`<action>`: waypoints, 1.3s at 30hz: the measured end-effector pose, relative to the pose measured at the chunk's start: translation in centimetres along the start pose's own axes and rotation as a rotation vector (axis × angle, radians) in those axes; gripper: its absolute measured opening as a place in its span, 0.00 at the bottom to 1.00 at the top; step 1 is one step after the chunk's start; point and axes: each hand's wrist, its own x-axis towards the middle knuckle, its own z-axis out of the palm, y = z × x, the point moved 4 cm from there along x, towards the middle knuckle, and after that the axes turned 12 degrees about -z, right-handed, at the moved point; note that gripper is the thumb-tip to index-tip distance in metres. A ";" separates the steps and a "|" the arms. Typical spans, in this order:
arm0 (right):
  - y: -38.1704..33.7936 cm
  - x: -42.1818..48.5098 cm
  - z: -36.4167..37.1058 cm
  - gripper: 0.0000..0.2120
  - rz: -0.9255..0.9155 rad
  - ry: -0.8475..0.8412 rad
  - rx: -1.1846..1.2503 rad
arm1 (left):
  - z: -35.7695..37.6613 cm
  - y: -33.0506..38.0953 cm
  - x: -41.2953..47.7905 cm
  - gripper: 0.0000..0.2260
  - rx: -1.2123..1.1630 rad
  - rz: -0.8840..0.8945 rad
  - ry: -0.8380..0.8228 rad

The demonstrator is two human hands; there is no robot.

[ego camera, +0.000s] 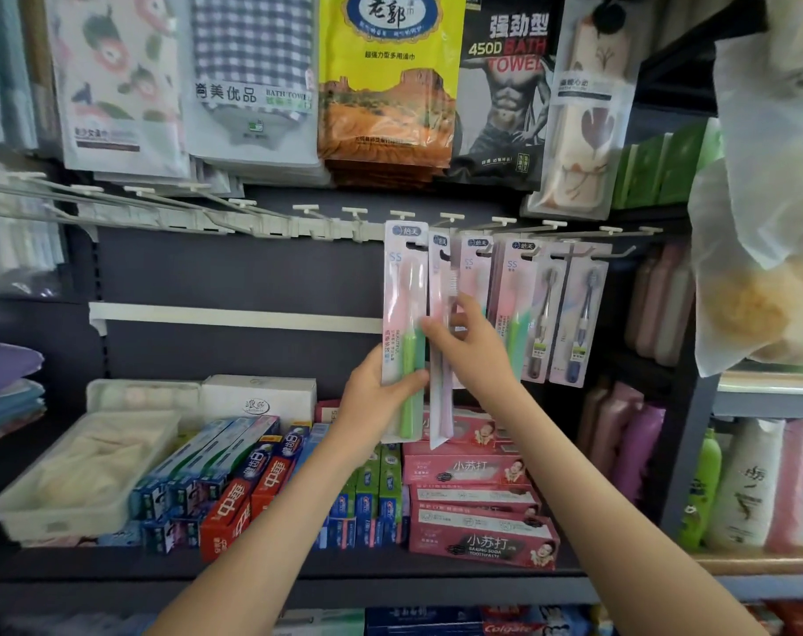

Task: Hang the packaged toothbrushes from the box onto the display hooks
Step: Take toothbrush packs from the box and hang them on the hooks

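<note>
Our L hand point(375, 401) grips the green toothbrush pack point(405, 309) low down, its top up at the display hooks point(452, 218). R hand point(469, 346) pinches the pink toothbrush pack point(440, 397) just beside it. More toothbrush packs point(514, 305) hang to the right, w/ toothpaste boxes point(473, 498) below.

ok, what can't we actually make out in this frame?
All from the head view:
Supply box: nowhere in shot, outside the frame.
Green toothbrush pack: whether it hangs on the display hooks; its own card covers the hole.
Left hand grip: fingers hidden behind that pack.
Pink toothbrush pack: middle covered by the right hand.
Pack print: too small and blurred.
</note>
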 end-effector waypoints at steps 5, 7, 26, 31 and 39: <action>0.8 1.4 -0.8 0.27 -0.108 -0.038 -0.511 | -3.4 -0.3 0.3 0.14 -0.121 -0.041 0.172; 0.9 2.2 -0.9 0.27 -0.113 -0.054 -0.653 | -4.5 0.0 0.5 0.14 -0.135 -0.036 0.192; 2.3 7.0 2.7 0.25 0.092 0.046 -0.684 | -7.5 0.3 1.6 0.12 -0.025 0.020 0.181; 2.8 8.4 3.7 0.28 0.208 -0.020 -0.631 | -7.2 0.0 2.0 0.13 0.009 0.001 0.124; -2.7 3.0 6.2 0.27 -0.166 0.032 -0.127 | -5.7 -0.1 2.7 0.17 0.103 0.024 0.083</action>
